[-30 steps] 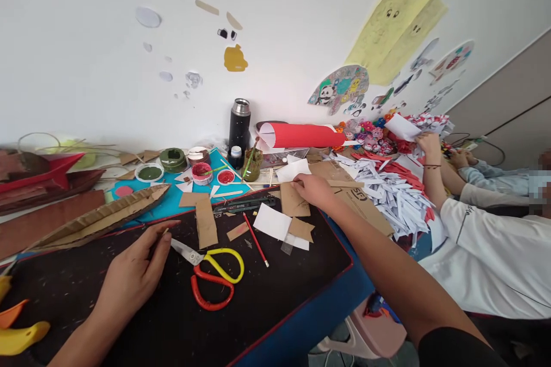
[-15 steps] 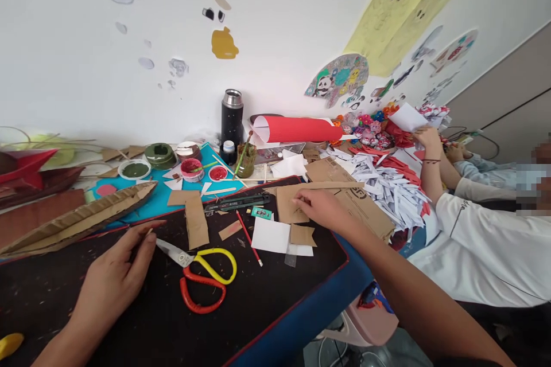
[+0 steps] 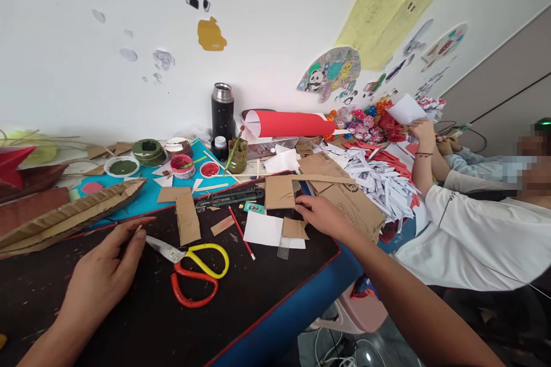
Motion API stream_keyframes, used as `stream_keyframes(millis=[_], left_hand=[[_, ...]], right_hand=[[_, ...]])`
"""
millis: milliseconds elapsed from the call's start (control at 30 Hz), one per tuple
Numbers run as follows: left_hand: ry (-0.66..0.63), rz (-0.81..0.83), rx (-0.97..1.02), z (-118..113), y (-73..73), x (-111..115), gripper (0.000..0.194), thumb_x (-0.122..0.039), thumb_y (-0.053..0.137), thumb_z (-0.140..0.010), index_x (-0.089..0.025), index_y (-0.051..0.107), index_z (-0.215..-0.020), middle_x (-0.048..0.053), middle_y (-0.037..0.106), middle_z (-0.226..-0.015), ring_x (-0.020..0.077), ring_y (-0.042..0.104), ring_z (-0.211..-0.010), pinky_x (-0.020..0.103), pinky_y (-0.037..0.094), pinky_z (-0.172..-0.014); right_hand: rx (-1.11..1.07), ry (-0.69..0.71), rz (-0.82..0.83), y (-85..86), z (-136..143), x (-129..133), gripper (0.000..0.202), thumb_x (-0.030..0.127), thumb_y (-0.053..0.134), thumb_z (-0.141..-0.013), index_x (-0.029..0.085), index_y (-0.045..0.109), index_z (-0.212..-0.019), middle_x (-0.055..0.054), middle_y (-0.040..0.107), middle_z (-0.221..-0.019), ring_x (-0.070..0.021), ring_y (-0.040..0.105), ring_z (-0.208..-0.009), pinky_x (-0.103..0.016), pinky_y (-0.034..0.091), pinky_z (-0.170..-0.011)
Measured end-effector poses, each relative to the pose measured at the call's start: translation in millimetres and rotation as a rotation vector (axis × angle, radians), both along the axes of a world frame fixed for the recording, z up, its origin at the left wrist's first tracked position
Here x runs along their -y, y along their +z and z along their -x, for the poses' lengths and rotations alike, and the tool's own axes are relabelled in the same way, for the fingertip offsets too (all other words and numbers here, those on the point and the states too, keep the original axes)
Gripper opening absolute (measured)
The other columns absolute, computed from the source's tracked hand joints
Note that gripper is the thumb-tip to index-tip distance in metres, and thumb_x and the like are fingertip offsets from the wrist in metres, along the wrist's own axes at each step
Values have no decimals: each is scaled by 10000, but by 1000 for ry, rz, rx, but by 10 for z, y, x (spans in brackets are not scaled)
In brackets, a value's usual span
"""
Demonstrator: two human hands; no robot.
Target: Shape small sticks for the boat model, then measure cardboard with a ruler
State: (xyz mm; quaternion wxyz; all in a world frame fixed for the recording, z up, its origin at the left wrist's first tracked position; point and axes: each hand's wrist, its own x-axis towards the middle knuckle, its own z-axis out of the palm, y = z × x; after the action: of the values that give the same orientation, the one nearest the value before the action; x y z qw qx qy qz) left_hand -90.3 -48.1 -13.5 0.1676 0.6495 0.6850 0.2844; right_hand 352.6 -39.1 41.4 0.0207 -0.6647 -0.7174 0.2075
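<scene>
My left hand (image 3: 107,266) rests at the left of the dark mat, thumb and forefinger pinched on a tiny pale tip too small to name. Just right of those fingertips lie open scissors (image 3: 191,264) with one red and one yellow handle. My right hand (image 3: 322,215) has its fingers closed at the right edge of a square cardboard piece (image 3: 279,192). A smaller cardboard scrap (image 3: 295,228) and white paper (image 3: 263,229) lie below it. To the left are a red pencil (image 3: 241,233), a green eraser box (image 3: 253,207) and a dark cutter (image 3: 230,199).
A cardboard boat shape (image 3: 77,212) lies at left. Paint pots (image 3: 149,152), a brush jar (image 3: 238,159) and a black flask (image 3: 222,114) stand behind. At right are larger cardboard (image 3: 357,212), paper strips (image 3: 374,178) and another person's hand (image 3: 422,133) with white paper.
The view has shifted slightly. My right hand has slid from the top of the cardboard piece to its right edge, and the piece sits slightly farther back and left. My left hand keeps its pinch.
</scene>
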Motion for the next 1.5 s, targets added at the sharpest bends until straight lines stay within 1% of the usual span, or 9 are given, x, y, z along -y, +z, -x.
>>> stream_keyframes(millis=[100, 267, 533, 800, 1033, 1133, 1300, 1400, 1500], left_hand=[[17, 20, -4, 6, 1, -3, 357, -523, 500, -943, -300, 732, -1096, 22, 844, -1056, 277, 802, -914, 281, 553, -721], [-25, 4, 19, -23, 45, 8, 363, -516, 506, -930, -297, 737, -1105, 15, 848, -1060, 263, 801, -885, 270, 565, -723], [-50, 14, 25, -52, 79, 3, 382, -520, 487, -939, -286, 738, -1106, 20, 846, -1038, 240, 788, -809, 257, 561, -701], [-68, 22, 28, -39, 56, 9, 377, -510, 494, -944, -282, 734, -1124, 23, 844, -1027, 241, 785, -808, 251, 551, -689], [-77, 43, 33, -56, 90, 14, 411, -515, 488, -938, -256, 741, -1132, 39, 843, -1021, 245, 790, -825, 247, 546, -695], [-86, 39, 42, -67, 100, 32, 421, -512, 480, -953, -248, 739, -1154, 30, 839, -980, 220, 761, -749, 240, 529, -667], [-94, 45, 39, -68, 54, 40, 487, -509, 437, -986, -199, 732, -1219, 65, 832, -1048, 218, 749, -775, 261, 539, -715], [-104, 6, 60, -55, -1, 27, 495, -520, 440, -984, -196, 741, -1205, 77, 830, -1083, 225, 757, -818, 265, 548, -741], [-113, -11, 68, -50, -19, 23, 485, -528, 442, -990, -211, 749, -1191, 61, 828, -1067, 212, 745, -795, 255, 541, -735]], right_hand=[[4, 37, -13, -48, 9, -30, 234, 294, 556, -1080, 240, 767, -1167, -55, 831, -1059, -229, 744, -896, -274, 442, -725], [255, 166, -4, -29, 23, -33, 220, 298, 578, -1076, 263, 753, -1204, -87, 834, -1062, -283, 761, -965, -304, 445, -759], [405, 331, 33, -16, 119, -42, 364, 236, 542, -1069, 236, 667, -1411, -139, 832, -1084, -314, 787, -954, -345, 500, -795], [404, 280, 5, 80, 58, -43, 323, 211, 517, -1078, 262, 775, -1267, -122, 829, -1166, -295, 780, -1050, -325, 522, -873], [341, 144, -53, 278, -99, 55, 353, 284, 504, -1106, 275, 763, -1346, -106, 817, -1265, -284, 761, -1138, -333, 523, -975], [288, 133, -101, 317, -90, 123, 337, 315, 519, -1101, 279, 773, -1320, -80, 818, -1276, -280, 772, -1105, -346, 535, -947], [59, 193, -66, 315, 273, 285, 303, 328, 533, -1099, 261, 814, -1189, -46, 855, -1094, -250, 786, -944, -309, 501, -796], [-29, 294, 12, 232, 596, 360, 263, 293, 585, -1079, 246, 841, -1120, -48, 857, -984, -235, 774, -879, -290, 460, -748], [-71, 303, 48, 133, 912, 396, 224, 297, 638, -1055, 247, 856, -1076, -43, 853, -937, -226, 762, -855, -282, 428, -718]])
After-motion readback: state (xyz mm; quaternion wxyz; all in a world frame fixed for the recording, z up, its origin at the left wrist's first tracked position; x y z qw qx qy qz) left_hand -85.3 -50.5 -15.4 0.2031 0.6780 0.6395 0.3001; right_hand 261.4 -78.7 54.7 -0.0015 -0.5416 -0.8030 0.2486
